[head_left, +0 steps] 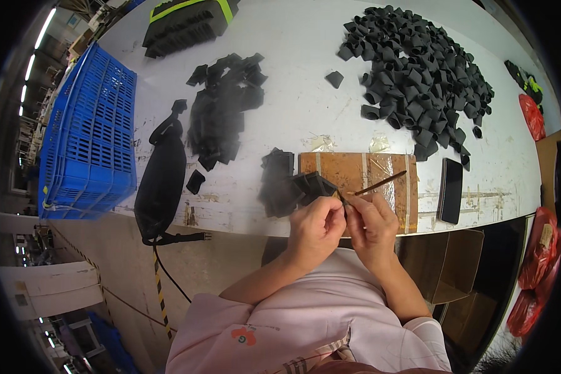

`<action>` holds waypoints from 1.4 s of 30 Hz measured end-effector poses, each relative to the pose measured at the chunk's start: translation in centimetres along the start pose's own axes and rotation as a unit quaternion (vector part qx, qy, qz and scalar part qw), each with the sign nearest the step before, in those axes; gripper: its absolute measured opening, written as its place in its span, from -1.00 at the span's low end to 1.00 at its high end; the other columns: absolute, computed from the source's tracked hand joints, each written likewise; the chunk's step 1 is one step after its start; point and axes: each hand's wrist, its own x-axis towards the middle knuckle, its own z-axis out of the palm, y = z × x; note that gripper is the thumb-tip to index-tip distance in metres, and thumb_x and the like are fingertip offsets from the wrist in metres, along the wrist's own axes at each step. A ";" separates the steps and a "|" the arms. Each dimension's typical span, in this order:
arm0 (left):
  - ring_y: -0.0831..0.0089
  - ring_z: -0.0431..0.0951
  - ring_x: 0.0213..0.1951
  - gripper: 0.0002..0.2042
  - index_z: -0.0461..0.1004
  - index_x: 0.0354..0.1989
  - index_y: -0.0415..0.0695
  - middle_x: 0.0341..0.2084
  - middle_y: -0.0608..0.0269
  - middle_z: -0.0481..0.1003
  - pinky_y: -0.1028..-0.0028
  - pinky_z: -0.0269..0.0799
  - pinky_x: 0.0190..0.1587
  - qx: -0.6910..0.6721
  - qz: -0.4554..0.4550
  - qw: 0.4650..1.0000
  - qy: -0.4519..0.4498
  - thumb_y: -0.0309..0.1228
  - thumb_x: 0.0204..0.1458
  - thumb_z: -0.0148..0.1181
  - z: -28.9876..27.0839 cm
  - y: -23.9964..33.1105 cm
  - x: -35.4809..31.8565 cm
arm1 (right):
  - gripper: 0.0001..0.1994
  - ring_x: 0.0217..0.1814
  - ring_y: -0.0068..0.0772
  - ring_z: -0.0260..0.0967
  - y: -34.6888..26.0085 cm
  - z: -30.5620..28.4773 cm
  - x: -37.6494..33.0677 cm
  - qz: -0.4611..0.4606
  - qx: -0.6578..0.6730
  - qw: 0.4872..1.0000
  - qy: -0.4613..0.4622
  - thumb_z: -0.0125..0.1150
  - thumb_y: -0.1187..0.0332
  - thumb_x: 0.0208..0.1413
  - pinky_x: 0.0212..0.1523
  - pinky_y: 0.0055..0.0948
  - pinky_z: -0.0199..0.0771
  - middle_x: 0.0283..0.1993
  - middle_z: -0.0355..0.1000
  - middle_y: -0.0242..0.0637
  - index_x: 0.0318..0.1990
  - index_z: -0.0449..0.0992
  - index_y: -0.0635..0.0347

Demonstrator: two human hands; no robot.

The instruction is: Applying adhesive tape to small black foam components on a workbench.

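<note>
A small dark piece [346, 202] sits between the 2 hands at the near edge of the table [296, 100], and its long axis cannot be made out behind the fingers. The left hand [320, 223] pinches it from the left, thumb and forefinger curled tight; the right hand [373, 219] meets it from the right with fingertips drawn together, so both hands are about equally near it. A thin brown stick [381, 183] slants up and to the right from just above the right fingertips; whether those fingertips also clasp it cannot be told. Up and to the left of the grip, a fan of flat black pieces [311, 186] reaches nearly to the left hand's fingers. Underneath is a taped cardboard board [389, 202], with a dark phone [450, 190] just right of it. Farther out, a large heap of black loops [417, 75] fills the far right, loose black pieces [217, 118] lie at left, and a black bundle with a lime band [187, 28] stands beyond them. A black pouch [162, 177] hangs over the left edge beside a blue crate [90, 131]; red bags [538, 249] are at far right.
</note>
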 end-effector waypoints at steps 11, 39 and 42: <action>0.79 0.16 -0.71 -0.86 0.33 -0.40 -0.26 -0.58 0.36 0.35 0.69 -0.02 -0.72 -0.602 -0.366 0.696 -0.135 -0.70 -0.17 0.04 -0.5 1.1 1.5 | -0.95 -0.54 -0.63 0.28 1.0 -1.4 -0.5 0.415 0.526 0.742 0.024 0.19 0.57 -0.16 -0.54 -0.66 0.27 -0.43 0.40 -0.36 -0.47 0.47 0.28; 0.49 0.43 -0.32 -0.77 0.37 -0.19 -0.30 -0.32 0.19 0.43 0.57 0.34 -0.24 -0.158 0.123 0.977 -0.079 -0.59 -0.07 0.05 1.0 4.3 7.2 | -0.64 -0.42 -0.40 0.30 1.0 -5.8 4.0 -0.028 0.114 0.988 0.098 0.25 0.20 -0.13 -0.48 -0.50 0.30 -0.42 0.32 -0.24 -0.29 0.39 0.31; 0.51 0.41 -0.33 -0.89 0.40 -0.34 -0.32 -0.42 0.21 0.44 0.56 0.30 -0.21 -0.175 0.111 0.976 -0.069 -0.63 -0.06 0.01 1.5 4.0 6.9 | -0.61 -0.40 -0.29 0.31 0.3 -5.5 3.8 -0.060 0.057 0.991 0.106 0.34 0.22 -0.27 -0.51 -0.45 0.33 -0.37 0.32 -0.21 -0.29 0.42 0.27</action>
